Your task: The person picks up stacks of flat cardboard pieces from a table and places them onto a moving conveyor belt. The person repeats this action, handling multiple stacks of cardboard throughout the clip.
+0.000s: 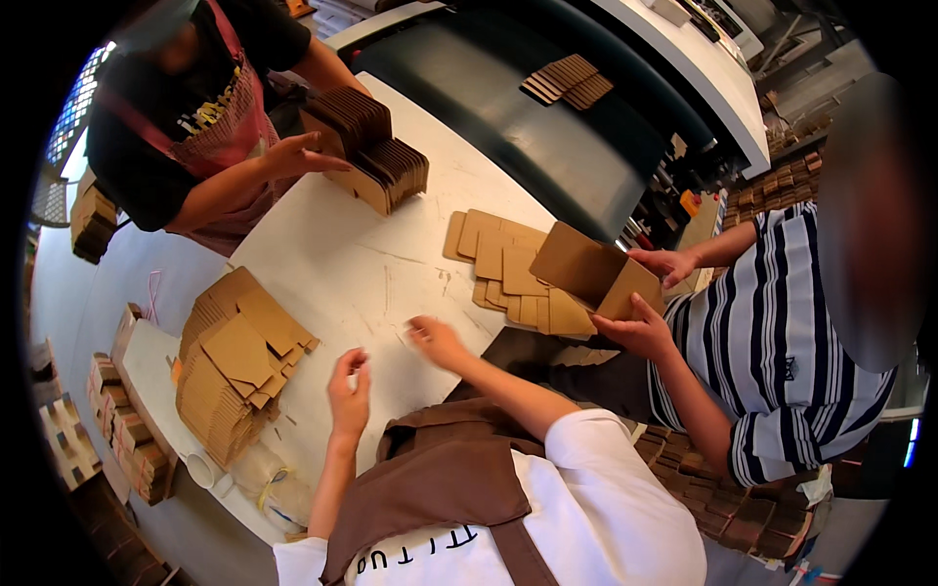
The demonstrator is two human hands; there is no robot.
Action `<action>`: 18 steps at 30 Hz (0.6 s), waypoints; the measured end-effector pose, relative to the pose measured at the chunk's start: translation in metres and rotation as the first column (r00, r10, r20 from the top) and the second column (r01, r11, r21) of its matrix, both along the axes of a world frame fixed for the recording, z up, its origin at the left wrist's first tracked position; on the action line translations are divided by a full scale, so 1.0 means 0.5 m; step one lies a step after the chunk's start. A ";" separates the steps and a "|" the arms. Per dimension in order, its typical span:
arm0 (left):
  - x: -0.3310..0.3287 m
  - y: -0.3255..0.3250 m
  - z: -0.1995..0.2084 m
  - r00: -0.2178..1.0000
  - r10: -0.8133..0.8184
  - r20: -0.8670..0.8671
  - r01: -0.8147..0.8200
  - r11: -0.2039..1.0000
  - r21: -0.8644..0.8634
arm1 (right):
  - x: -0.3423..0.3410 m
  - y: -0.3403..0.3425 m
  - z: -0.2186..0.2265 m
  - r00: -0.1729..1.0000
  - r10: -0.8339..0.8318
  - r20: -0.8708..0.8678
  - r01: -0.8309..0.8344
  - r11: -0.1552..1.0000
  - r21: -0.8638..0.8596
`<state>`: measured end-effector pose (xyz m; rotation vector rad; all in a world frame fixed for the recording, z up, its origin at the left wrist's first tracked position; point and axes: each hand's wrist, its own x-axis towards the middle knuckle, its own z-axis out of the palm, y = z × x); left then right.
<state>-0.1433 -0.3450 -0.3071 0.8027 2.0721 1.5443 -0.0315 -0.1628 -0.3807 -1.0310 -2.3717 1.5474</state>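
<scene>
Above the white table, my left hand (pixel 349 388) is raised with its fingers loosely bent and apart, holding nothing. My right hand (pixel 436 342) hovers to its right, slightly blurred, its fingers apart and also without anything in them. A fanned pile of flat brown cardboard pieces (pixel 234 356) lies left of my left hand. Beyond my right hand, more cardboard pieces (pixel 508 259) overlap in a loose spread. At the right, a co-worker's hands (pixel 640 327) hold a folded cardboard piece (pixel 596 273). Across the table, another person's hand (pixel 298 156) supports a thick stack of cardboard pieces (pixel 371 151).
A machine with a dark green belt (pixel 459 88) runs along the table's far side, carrying some cardboard pieces (pixel 569 81). A white cup (pixel 203 471) and a clear plastic bag (pixel 269 479) sit near the table's left edge. Bundled cardboard (pixel 723 498) is stacked at the lower right.
</scene>
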 end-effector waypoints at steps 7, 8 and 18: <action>0.104 0.230 -0.071 0.902 -0.343 0.262 0.342 0.938 0.050 | 0.308 0.281 -0.003 0.706 -0.588 0.394 0.190 0.693 0.695; 0.123 0.277 -0.077 0.881 -0.387 0.274 0.383 0.921 0.071 | 0.405 0.323 -0.092 0.727 -0.653 0.211 0.180 0.477 0.860; 0.197 0.575 -0.226 0.945 -0.279 0.170 0.310 0.929 -0.203 | 0.455 0.345 -0.041 0.533 -0.708 0.463 0.494 0.705 0.509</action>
